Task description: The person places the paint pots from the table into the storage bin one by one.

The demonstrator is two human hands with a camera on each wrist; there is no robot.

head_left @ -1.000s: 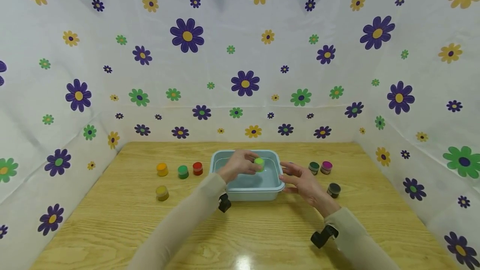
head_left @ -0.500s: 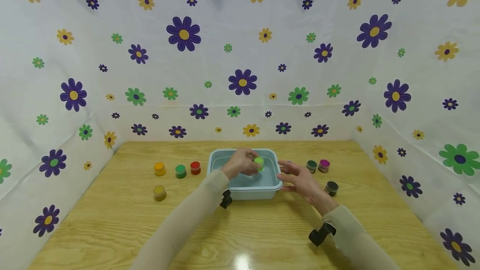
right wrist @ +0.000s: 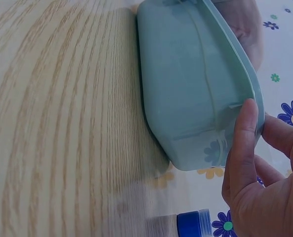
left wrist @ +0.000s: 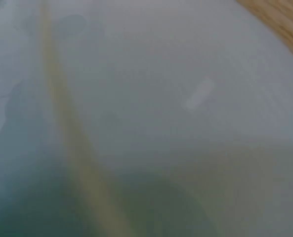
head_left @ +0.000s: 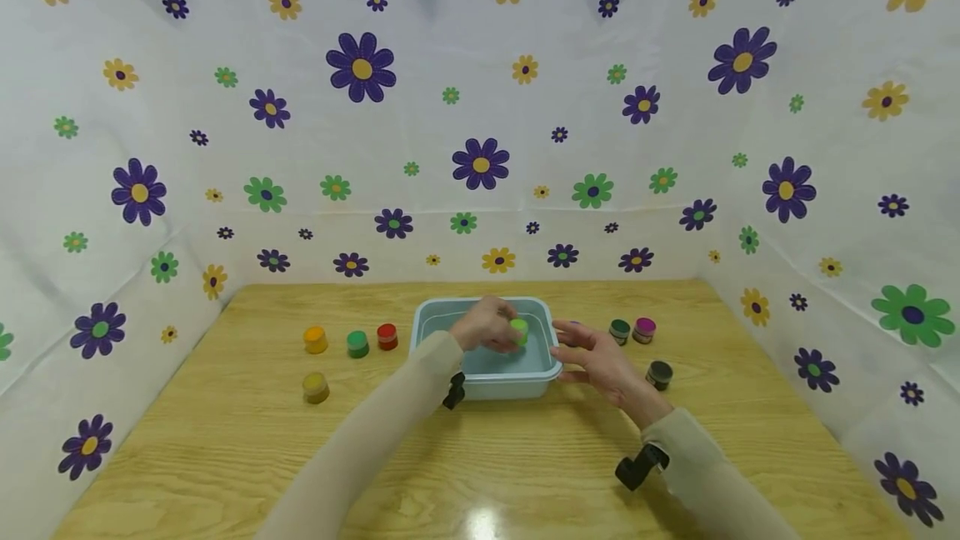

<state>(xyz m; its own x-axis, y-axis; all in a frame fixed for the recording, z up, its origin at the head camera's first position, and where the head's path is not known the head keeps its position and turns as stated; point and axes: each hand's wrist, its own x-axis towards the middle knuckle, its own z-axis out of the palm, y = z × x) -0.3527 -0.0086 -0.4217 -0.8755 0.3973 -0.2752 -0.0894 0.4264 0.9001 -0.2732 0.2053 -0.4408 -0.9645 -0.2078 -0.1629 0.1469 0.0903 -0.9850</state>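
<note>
Inside the pale blue basin (head_left: 486, 382), the left hand (head_left: 483, 328) grips a lime-green paint pot (head_left: 518, 330). Just beside it, the right hand (head_left: 600, 362) rests relaxed fingers on the basin's near right rim.

Tub (head_left: 486, 384) mid-table (head_left: 225, 440); jars (head_left: 357, 344) left, jars (head_left: 643, 330) right (4 vs 3).

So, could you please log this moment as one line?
left hand: holds green jar over basin | right hand: thumb on basin rim | table: seven more jars
</note>
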